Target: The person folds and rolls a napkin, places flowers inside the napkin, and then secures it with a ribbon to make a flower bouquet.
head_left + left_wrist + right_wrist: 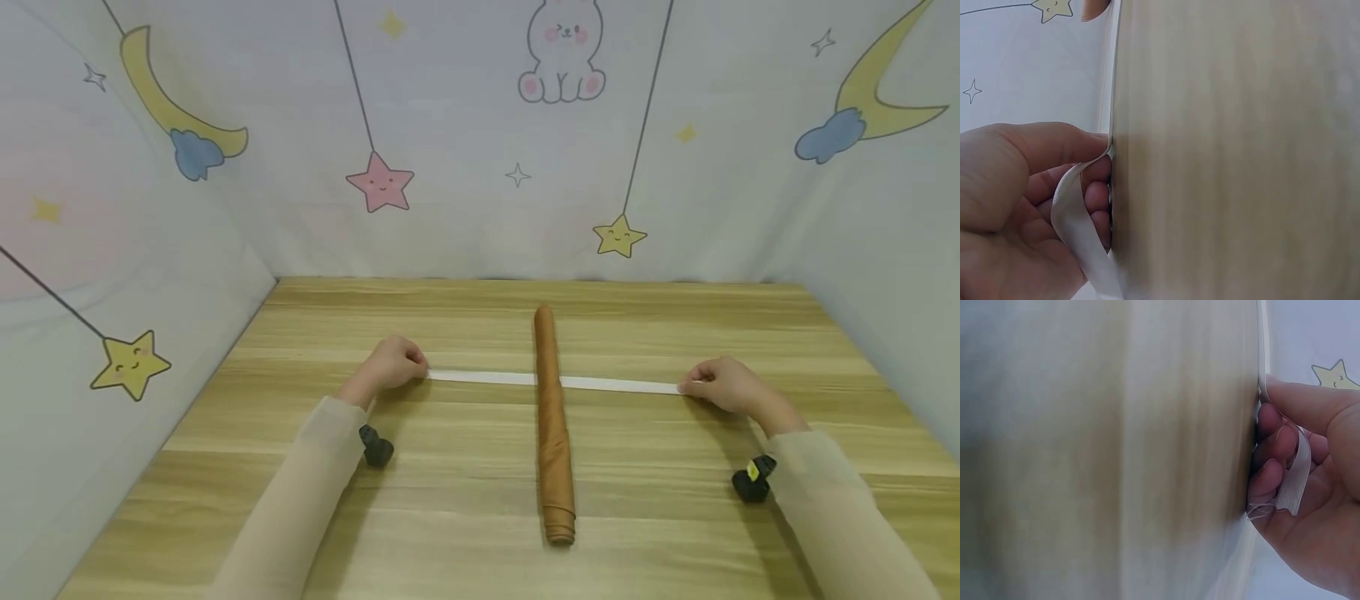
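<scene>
A white ribbon [480,377] is stretched nearly straight across the table, passing beneath a rolled brown cloth [553,417] that lies lengthwise at the middle. My left hand [392,364] pinches the ribbon on the left side; in the left wrist view, a loose length of ribbon [1079,219] curls down past the fingers. On the right, my right hand [722,385] pinches the ribbon between thumb and fingers. Its short, frayed tail [1296,478] hangs inside the palm in the right wrist view. Both hands are low, close to the tabletop.
The wood-grain table [450,492] is bounded by pale cloth walls printed with stars, moons and a bear [564,50]. A small black device sits at each wrist, the left one [377,447] and the right one [752,481].
</scene>
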A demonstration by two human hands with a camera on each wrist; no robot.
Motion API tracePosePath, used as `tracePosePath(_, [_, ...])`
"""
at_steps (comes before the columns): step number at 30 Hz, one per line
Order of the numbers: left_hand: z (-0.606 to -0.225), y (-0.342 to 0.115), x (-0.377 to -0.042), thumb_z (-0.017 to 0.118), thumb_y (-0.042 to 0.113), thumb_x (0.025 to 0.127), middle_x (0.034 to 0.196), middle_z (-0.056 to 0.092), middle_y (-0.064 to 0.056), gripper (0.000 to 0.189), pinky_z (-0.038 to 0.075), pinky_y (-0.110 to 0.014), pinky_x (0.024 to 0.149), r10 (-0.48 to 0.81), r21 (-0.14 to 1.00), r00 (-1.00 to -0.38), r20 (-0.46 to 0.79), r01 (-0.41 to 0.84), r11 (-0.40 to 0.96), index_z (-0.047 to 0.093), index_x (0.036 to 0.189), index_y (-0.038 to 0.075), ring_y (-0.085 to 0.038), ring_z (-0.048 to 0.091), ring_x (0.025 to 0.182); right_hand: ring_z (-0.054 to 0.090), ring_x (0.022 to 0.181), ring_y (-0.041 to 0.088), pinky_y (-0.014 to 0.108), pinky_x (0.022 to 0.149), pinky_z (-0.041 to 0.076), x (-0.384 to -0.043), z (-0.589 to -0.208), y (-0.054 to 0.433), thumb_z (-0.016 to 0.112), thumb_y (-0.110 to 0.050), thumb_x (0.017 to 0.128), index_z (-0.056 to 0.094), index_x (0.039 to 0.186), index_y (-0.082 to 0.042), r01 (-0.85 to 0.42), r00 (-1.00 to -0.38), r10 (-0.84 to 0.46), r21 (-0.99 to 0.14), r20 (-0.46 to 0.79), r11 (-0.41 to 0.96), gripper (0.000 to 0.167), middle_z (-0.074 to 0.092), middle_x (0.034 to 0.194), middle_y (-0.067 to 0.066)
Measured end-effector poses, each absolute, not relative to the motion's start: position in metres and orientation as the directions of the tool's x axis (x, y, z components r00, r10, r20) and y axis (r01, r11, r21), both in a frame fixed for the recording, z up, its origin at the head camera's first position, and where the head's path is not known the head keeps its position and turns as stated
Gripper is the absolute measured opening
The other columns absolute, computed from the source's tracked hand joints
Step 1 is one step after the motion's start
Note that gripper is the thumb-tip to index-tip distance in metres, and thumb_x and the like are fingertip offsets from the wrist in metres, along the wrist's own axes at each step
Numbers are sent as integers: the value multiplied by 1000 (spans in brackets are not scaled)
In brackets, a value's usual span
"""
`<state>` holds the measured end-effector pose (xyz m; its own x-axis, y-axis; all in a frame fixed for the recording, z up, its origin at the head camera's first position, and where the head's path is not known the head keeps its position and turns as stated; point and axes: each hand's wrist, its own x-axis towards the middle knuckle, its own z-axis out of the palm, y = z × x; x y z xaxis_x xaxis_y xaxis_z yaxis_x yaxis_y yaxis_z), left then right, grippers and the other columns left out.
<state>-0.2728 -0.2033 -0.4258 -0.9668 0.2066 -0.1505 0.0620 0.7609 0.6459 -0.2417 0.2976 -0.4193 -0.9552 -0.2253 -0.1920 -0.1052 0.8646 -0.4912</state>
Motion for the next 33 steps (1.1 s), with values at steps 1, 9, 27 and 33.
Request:
tracePosePath(1, [-426,-203,-272,65,11,87,96,67,-11,11,45,-32,73,208,646,-966,-152,62,760,71,89,1,-19,53,81,50,78,17,31,69,41,-241,-419,297,61,-30,94,67,100,1,-106,-955,-226,-493,-192,864,32,65,95,11])
tracePosePath(9, [-426,-204,-270,65,11,88,94,67,-10,11,46,-34,76,214,643,-965,-153,67,763,70,88,2,-19,54,82,51,78,16,31,69,41,-239,-420,298,62,-29,93,69,98,-1,-118,-954,-237,-495,-185,861,29,66,93,9])
tracePosePath(27, [-430,-202,-262,64,9,86,89,66,-7,10,43,-31,72,232,654,-959,-161,73,753,70,85,2,-19,53,80,48,76,16,31,67,40,-231,-422,301,62,-26,93,67,93,-2,-127,-946,-259,-512,-195,849,25,62,88,5])
tracePosePath(33, [-430,-203,-262,64,8,85,86,65,-7,9,43,-29,68,238,657,-959,-154,81,750,70,84,1,-18,52,76,43,69,14,28,61,36,-230,-423,301,61,-25,94,67,92,-2,-119,-941,-270,-545,-206,830,24,56,77,0])
